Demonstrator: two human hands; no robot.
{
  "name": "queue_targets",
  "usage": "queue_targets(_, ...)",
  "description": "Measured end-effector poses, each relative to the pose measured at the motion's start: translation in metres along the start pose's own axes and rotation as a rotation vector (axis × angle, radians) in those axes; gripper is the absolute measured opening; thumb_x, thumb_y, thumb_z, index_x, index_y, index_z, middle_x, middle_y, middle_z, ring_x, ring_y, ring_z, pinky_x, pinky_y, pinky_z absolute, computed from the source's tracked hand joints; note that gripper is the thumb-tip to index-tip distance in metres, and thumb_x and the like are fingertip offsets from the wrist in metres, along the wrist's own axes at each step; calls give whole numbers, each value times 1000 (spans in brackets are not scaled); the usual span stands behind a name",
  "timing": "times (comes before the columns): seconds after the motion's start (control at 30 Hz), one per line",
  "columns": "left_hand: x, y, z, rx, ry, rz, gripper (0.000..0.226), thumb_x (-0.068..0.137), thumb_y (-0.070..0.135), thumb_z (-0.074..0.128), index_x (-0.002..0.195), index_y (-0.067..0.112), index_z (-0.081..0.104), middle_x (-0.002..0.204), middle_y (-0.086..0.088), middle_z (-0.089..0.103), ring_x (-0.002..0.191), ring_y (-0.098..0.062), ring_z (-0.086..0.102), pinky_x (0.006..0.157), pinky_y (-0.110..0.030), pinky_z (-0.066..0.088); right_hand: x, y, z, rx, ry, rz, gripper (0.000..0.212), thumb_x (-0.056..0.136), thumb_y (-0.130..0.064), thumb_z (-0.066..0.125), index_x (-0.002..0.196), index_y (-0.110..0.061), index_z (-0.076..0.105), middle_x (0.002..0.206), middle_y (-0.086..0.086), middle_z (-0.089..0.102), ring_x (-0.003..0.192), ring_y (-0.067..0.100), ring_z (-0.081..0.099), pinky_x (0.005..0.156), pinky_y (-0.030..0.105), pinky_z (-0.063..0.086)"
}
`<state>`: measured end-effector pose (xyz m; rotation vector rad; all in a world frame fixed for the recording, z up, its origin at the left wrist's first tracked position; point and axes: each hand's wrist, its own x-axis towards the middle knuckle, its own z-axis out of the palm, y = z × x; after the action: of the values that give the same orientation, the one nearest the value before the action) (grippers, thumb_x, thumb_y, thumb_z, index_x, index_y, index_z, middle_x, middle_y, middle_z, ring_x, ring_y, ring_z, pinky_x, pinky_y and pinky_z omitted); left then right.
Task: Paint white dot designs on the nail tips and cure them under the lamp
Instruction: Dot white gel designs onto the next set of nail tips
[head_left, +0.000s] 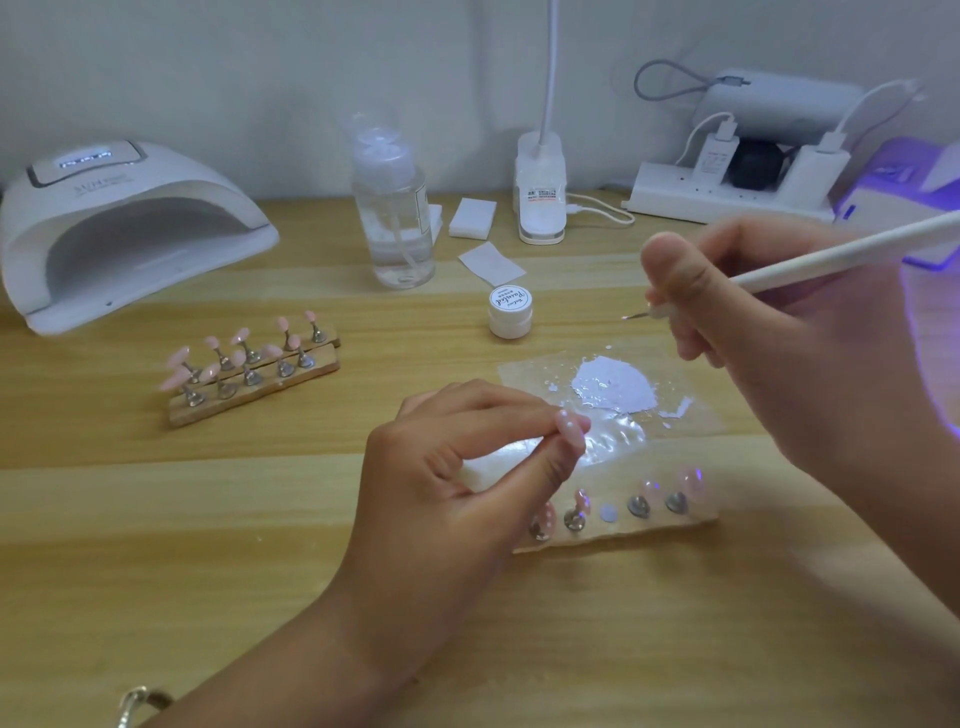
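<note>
On the head view I see the left hand (452, 467) low in the middle. Its thumb and forefinger are curled and pinch a pink nail tip (571, 423). The tip sticks out past the fingertips to the right, with white dots showing on it. The right hand (769, 338) is raised above and to the right, fingers closed around a white dotting pen (831, 254). The pen's fine point aims left, well apart from the held tip. Between the two hands lies a clear film (530, 376) with a blob of white gel (615, 387). Just beyond it stands a small white jar (510, 312), lid on. Just beside the left fingertips, a wooden stand (613, 538) carries four more tips. Two further stands (291, 382) of pink tips sit to the left, near the curing lamp (130, 228).
</note>
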<state>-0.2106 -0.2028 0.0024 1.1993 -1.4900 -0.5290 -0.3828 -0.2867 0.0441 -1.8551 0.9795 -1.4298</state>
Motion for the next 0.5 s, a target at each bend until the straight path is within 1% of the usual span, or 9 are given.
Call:
queue_targets(0.03, 0, 0, 0, -6, 0, -4, 7, 82, 30, 73, 81, 26, 80, 86, 18, 74, 87, -8, 71, 83, -53, 50, -2, -5, 1, 44, 10, -30, 35, 94, -39, 64, 68, -16, 64, 51, -7, 56, 45, 9, 49, 49, 15, 38)
queue_targets(0.1, 0, 0, 0, -16, -1, -14, 7, 81, 29, 74, 81, 25, 80, 86, 18, 74, 87, -8, 71, 83, -54, 49, -7, -13, 4, 91, 12, -87, 36, 98, -32, 57, 66, -18, 59, 51, -9, 54, 42, 10, 49, 49, 15, 38)
queue_targets(0.13, 0, 1, 0, -20, -2, -18, 8, 81, 29, 74, 81, 24, 80, 86, 18, 74, 87, -8, 71, 83, -54, 50, -11, -16, 6, 107, 1, -109, 37, 100, -29, 54, 65, -17, 58, 51, -9, 53, 42, 11, 51, 49, 14, 39)
queue_targets(0.2, 0, 1, 0, -18, -3, -16, 9, 81, 29, 74, 81, 24, 80, 86, 18, 74, 87, -8, 71, 83, -53, 50, -18, -19, 10, 175, -30, -133, 38, 101, -26, 51, 65, -16, 58, 51, -6, 54, 42, 14, 55, 47, 19, 42)
queue_targets(0.27, -1, 1, 0, -14, -3, -13, 9, 82, 29, 74, 82, 24, 81, 86, 18, 74, 87, -7, 71, 84, -52, 50, -23, -18, 14, 214, -61, -135, 38, 100, -25, 51, 64, -14, 58, 53, -1, 55, 43, 18, 58, 45, 22, 43)
queue_targets(0.37, -1, 1, 0, -19, -2, -9, 8, 82, 28, 74, 83, 24, 81, 87, 18, 74, 87, -6, 70, 83, -52, 50, -25, -14, 16, 211, -104, -110, 39, 98, -25, 51, 63, -9, 58, 54, 5, 56, 45, 19, 59, 46, 23, 44)
queue_targets(0.5, -1, -1, 1, -22, 1, 3, 7, 83, 27, 74, 83, 24, 80, 87, 18, 74, 87, -8, 71, 82, -53, 50, -28, -14, 18, 183, -147, -99, 40, 98, -25, 51, 63, -6, 58, 54, 2, 58, 46, 14, 61, 47, 21, 45)
